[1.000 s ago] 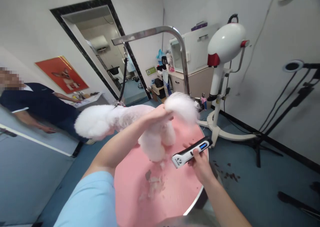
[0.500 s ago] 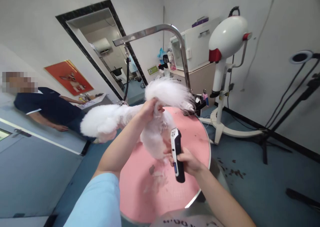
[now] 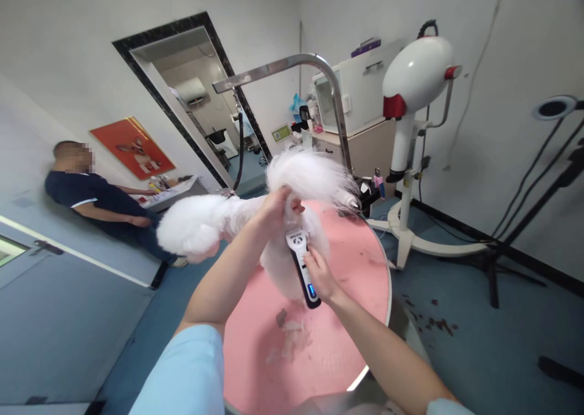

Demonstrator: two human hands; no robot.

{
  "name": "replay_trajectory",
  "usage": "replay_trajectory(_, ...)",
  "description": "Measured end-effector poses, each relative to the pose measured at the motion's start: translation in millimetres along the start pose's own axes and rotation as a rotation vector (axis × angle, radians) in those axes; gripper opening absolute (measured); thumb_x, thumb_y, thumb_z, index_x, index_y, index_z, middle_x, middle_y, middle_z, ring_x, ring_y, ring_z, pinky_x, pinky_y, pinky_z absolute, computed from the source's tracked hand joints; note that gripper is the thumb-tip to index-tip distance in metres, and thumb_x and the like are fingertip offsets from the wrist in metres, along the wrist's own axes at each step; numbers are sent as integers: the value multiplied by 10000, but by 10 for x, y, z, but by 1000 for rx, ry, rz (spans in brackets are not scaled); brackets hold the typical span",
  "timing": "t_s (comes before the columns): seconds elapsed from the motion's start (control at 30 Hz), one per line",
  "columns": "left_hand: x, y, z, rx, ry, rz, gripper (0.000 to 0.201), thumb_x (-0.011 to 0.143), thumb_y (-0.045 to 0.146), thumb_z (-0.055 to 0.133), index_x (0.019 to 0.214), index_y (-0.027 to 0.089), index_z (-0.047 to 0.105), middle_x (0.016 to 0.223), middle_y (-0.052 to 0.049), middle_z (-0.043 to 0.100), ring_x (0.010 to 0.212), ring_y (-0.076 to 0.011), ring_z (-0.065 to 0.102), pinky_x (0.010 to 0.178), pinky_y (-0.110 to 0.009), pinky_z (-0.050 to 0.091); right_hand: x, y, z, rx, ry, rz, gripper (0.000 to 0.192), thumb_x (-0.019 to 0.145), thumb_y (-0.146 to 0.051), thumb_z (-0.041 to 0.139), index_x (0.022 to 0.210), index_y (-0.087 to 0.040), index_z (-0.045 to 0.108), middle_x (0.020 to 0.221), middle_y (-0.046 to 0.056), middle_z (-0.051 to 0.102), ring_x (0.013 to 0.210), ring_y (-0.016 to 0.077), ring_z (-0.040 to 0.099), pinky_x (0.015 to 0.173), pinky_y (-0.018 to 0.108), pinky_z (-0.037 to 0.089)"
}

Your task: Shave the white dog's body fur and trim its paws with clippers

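A white fluffy dog stands on a round pink grooming table, its rear towards me and its head end at the left. My left hand is closed around the base of the dog's bushy tail and holds it up. In my right hand is a black and white hair clipper, fingers wrapped round its body. Its blade end lies at the dog's rear, just under the tail. A blue light glows low on the clipper. Clipped fur lies on the table.
A metal grooming arm with a black strap arches over the table. A white stand dryer and a ring light on a stand are at the right. At the left a person in dark clothes leans by a counter. Fur clumps dot the floor.
My right hand has moved left and up, bringing the clipper from beside the dog to its rear below the tail. The clipper's face has turned towards me. My left hand keeps its hold.
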State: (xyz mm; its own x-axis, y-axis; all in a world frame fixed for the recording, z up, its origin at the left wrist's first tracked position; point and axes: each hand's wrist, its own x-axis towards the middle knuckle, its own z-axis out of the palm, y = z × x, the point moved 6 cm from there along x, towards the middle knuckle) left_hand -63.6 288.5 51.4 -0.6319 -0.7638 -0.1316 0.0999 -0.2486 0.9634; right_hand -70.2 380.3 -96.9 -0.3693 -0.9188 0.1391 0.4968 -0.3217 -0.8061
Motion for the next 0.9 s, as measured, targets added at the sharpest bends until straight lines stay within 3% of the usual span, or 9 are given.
replay_trajectory(0.1, 15, 9, -5, -7, -11, 41, 156, 764, 199, 464, 621, 181, 403, 388, 33, 374, 335, -99, 369, 446, -212, 371, 21, -193, 15, -116, 77, -141, 247, 796, -400, 638, 947, -207, 669, 811, 9, 658, 842, 185, 586, 761, 277, 477)
replay_trajectory(0.17, 25, -4, -13, 3, -17, 26, 163, 764, 202, 452, 612, 180, 396, 393, 26, 386, 341, -107, 395, 439, -213, 367, 20, -213, 34, -113, 65, -151, 256, 807, -409, 618, 970, -216, 661, 759, 6, 649, 858, 198, 596, 760, 285, 483)
replay_trajectory(0.33, 24, -32, -16, 3, -9, -15, 185, 763, 207, 452, 589, 179, 394, 402, 14, 407, 354, -113, 419, 425, -210, 357, 46, -115, 96, -13, 29, -39, 269, 799, -483, 603, 834, -218, 633, 607, -13, 601, 589, 160, 562, 539, 262, 462)
replay_trajectory(0.5, 15, 2, -91, -5, 89, 6, 224, 792, 258, 493, 591, 169, 448, 439, -2, 462, 421, -135, 495, 482, -231, 413, 28, -202, -80, 202, 190, -108, 452, 795, -656, 470, 815, -214, 562, 599, -20, 605, 452, 118, 527, 421, 236, 424)
replay_trajectory(0.6, 3, 11, -137, -40, 117, -36, 288, 819, 283, 455, 560, 160, 473, 453, -27, 482, 459, -152, 526, 496, -244, 422, -36, -70, -166, 80, 81, 95, 431, 766, -622, 544, 884, -208, 541, 564, -34, 613, 407, 122, 536, 385, 229, 420)
replay_trajectory(0.67, -19, 22, -134, -82, 107, -51, 328, 829, 264, 413, 525, 156, 476, 453, -36, 483, 473, -152, 533, 516, -248, 429, -68, -30, -184, -15, -15, 154, 412, 759, -564, 589, 949, -202, 538, 601, -28, 642, 430, 127, 566, 401, 230, 443)
replay_trajectory(0.9, -105, 40, -93, -118, 90, -28, 345, 797, 216, 434, 473, 134, 518, 428, -41, 485, 476, -143, 541, 624, -259, 465, 103, -315, -88, -197, -59, 19, 292, 783, -447, 607, 926, -193, 586, 566, -25, 641, 424, 111, 537, 392, 205, 403)
